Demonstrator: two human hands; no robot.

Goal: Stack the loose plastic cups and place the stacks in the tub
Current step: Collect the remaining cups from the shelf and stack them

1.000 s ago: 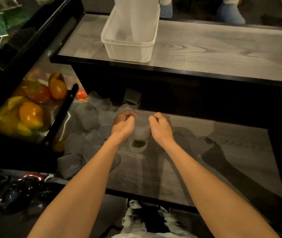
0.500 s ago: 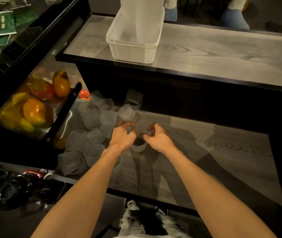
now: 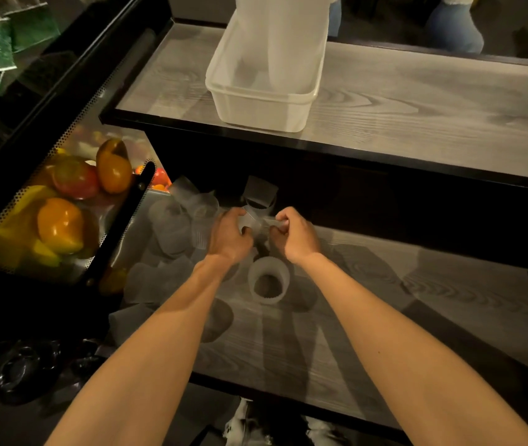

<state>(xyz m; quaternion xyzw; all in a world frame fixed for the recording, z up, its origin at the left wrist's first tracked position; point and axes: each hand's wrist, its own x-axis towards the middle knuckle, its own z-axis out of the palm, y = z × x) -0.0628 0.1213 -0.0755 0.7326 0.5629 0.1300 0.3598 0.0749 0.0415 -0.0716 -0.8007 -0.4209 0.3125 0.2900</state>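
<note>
Dim lower shelf (image 3: pixel 369 317): left hand (image 3: pixel 229 236) and right hand (image 3: pixel 295 238) both closed on clear cup (image 3: pixel 254 222); stack (image 3: pixel 268 280) upright nearby; tub (image 3: pixel 262 106) on upper shelf's left end.

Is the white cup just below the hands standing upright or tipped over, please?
Upright: the white cup stands on the lower shelf, its round open mouth facing up.
</note>
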